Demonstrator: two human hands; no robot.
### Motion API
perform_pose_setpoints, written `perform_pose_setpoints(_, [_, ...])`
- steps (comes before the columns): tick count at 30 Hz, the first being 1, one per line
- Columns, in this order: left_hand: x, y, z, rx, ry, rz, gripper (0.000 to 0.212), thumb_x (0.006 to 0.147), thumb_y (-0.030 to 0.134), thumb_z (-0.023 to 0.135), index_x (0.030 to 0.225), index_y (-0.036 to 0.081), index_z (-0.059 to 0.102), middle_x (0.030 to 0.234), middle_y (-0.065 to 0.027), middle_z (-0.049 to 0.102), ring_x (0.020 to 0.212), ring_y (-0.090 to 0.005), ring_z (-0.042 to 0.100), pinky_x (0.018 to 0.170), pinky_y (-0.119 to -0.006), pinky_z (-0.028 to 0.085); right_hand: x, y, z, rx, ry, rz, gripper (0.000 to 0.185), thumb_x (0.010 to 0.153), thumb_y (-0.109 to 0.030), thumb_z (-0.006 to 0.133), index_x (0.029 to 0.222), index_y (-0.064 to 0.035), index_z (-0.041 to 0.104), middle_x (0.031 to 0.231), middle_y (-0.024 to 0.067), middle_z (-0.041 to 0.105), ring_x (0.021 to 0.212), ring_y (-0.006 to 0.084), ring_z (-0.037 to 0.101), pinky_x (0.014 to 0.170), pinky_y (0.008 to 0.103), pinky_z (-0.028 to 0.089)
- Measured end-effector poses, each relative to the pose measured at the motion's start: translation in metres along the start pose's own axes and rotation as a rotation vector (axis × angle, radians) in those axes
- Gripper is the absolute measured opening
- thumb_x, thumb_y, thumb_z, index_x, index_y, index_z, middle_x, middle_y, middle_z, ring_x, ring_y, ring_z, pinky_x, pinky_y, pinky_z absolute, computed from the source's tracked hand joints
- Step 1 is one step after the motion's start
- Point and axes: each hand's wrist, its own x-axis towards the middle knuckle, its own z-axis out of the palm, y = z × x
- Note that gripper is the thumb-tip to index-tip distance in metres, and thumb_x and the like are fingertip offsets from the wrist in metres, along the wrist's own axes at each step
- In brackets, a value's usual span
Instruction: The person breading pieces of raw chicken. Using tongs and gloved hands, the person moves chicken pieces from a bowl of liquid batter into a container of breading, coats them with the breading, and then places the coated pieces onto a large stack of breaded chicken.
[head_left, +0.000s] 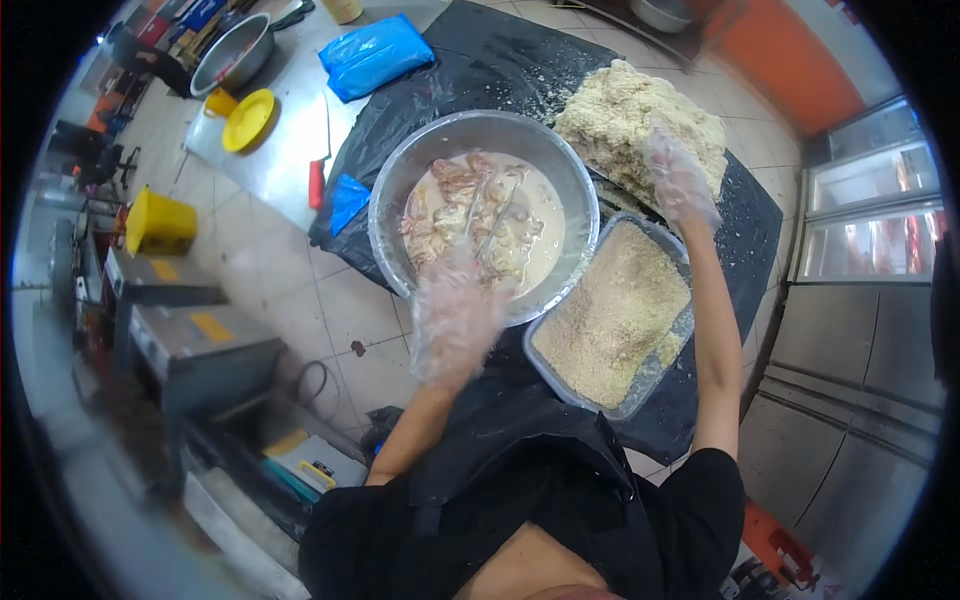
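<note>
A large metal bowl (386, 225) holds pieces of raw meat, probably chicken (454, 176), in a pale, milky liquid. My left hand (454, 315), in a clear plastic glove, is at the bowl's near side around the lower end of metal tongs (499, 217). The tongs' two arms reach away from me over the meat; motion blur softens the fingers. To the right, my gloved right hand (681, 180) rests against a heap of pale flour-like coating (622, 120), with no object visible in it. Below that arm stands a grey plastic tub (551, 379) of coarser crumbs (615, 315).
Black plastic sheeting (487, 56) covers this end of the metal table (289, 169). A red-handled knife (316, 185), yellow plate (249, 120), blue plastic package (379, 56) and another metal bowl (255, 64) lie further left. A glass-fronted fridge (874, 240) stands at right.
</note>
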Motion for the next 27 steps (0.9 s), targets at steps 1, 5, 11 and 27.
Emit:
perform_pose_setpoints(1, [0.004, -0.012, 0.002, 0.0, 0.002, -0.014, 0.058, 0.092, 0.037, 0.066, 0.128, -0.006, 0.055, 0.12, -0.0281, 0.063, 0.114, -0.0364, 0.063, 0.094, -0.049, 0.049, -0.012, -0.01, 0.001, 0.0, -0.009, -0.01, 0.068, 0.106, -0.051, 0.033, 0.157, -0.007, 0.029, 0.153, 0.0173, 0.045, 0.141, 0.0313, 0.043, 0.118, 0.0427, 0.03])
perform_pose_setpoints(5, [0.013, -0.057, 0.067, 0.076, -0.037, -0.161, 0.029, 0.09, 0.029, 0.065, 0.099, 0.002, 0.06, 0.081, -0.0152, 0.064, 0.074, -0.0341, 0.067, 0.067, -0.048, 0.053, -0.036, 0.002, 0.02, 0.246, 0.194, -0.167, 0.063, 0.104, -0.049, 0.046, 0.152, -0.0087, 0.042, 0.144, 0.0124, 0.056, 0.131, 0.0266, 0.052, 0.111, 0.0344, 0.037])
perform_pose_setpoints(11, [0.044, -0.076, 0.09, 0.323, 0.18, 0.22, 0.026, 0.093, 0.031, 0.061, 0.094, 0.005, 0.064, 0.064, -0.0095, 0.056, 0.065, -0.0277, 0.065, 0.061, -0.045, 0.052, -0.063, 0.0, 0.032, 0.784, 0.186, -0.204, 0.066, 0.102, -0.047, 0.055, 0.147, 0.0004, 0.047, 0.143, 0.0119, 0.056, 0.133, 0.0211, 0.049, 0.111, 0.0326, 0.034])
perform_pose_setpoints(27, [0.046, -0.009, 0.069, 0.076, -0.187, 0.045, 0.028, 0.094, 0.023, 0.055, 0.097, 0.001, 0.072, 0.097, -0.0262, 0.071, 0.092, -0.0403, 0.071, 0.081, -0.053, 0.055, -0.125, 0.012, 0.043, 0.966, 0.238, -0.102, 0.07, 0.103, -0.053, 0.048, 0.146, 0.0012, 0.047, 0.15, 0.0133, 0.05, 0.142, 0.0244, 0.042, 0.118, 0.0384, 0.029])
